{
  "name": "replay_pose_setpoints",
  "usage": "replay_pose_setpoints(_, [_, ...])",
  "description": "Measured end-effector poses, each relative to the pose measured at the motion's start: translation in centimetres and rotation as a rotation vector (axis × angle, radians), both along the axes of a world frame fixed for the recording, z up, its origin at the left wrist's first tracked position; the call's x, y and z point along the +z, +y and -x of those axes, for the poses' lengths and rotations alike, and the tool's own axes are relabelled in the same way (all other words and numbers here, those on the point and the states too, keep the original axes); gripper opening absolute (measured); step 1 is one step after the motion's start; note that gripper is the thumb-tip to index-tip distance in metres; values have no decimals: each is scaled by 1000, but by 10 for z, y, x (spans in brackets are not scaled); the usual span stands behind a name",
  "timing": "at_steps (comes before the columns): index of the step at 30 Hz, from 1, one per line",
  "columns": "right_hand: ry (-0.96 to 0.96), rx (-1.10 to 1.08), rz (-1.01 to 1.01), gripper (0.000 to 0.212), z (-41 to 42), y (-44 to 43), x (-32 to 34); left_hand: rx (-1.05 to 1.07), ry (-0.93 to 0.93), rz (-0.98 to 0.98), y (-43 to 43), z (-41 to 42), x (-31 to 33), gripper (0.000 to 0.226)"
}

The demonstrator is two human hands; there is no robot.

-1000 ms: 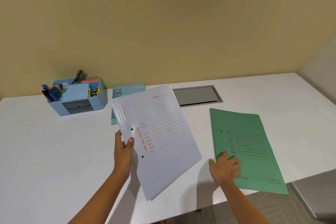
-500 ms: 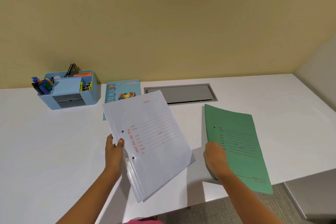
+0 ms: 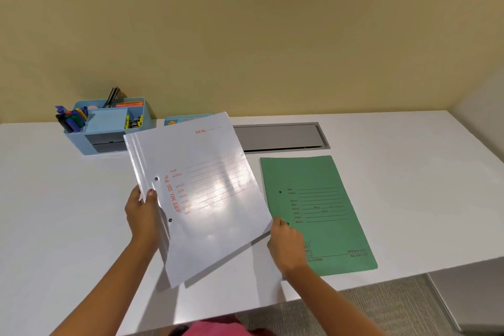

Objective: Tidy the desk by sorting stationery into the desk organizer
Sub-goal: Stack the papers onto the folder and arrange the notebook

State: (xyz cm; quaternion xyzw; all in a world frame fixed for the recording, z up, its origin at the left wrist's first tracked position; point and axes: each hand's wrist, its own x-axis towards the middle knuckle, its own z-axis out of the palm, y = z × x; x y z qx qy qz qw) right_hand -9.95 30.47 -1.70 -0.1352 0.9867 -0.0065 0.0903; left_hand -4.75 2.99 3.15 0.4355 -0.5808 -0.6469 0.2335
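Observation:
My left hand (image 3: 143,213) grips a white file folder (image 3: 207,194) by its spine, thumb on top, and holds it tilted above the white desk (image 3: 54,213). A green file folder (image 3: 316,213) lies on the desk just right of it. My right hand (image 3: 286,245) holds the green folder's left edge near its lower corner, with the fingers hidden beneath. The light blue desk organizer (image 3: 109,128) stands at the back left, with pens, markers and clips in its compartments.
A blue booklet (image 3: 188,118) lies behind the white folder, mostly hidden by it. A grey cable hatch (image 3: 278,136) is set into the desk at the back middle. The desk's front edge runs close below the green folder, over grey carpet (image 3: 368,308).
The white folder has risen and swung toward the organizer, and it covers more of the blue booklet. My right hand has drawn the green folder leftward, close beside the white one.

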Motion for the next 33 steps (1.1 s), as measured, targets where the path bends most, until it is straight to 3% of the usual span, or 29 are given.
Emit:
replay_pose_setpoints(4, [58,-124,287,35,5,0,12,18,40,-60,3,-1,6,30])
replay_pose_setpoints(9, [-297,-730,1069,24,35,9,42,-14,56,-136,32,17,12,36])
replay_pose_setpoints(11, [-366,-840,1145,26,44,22,51,-95,62,-160,49,27,17,36])
replay_pose_setpoints(15, [-240,-706,984,23,55,63,52,-343,63,-180,83,48,19,32])
replay_pose_setpoints(19, [-160,-820,1122,10,54,110,39,-646,-126,-171,116,67,7,34])
replay_pose_setpoints(22, [-128,-974,1110,24,51,138,20,-864,-260,-172,143,71,-7,31])
replay_pose_setpoints(26, [-44,-1084,859,36,48,163,0,-939,-363,-93,176,67,-29,27])
replay_pose_setpoints(33, [-89,-986,371,51,57,173,-10,-918,-453,265,198,57,-50,32])
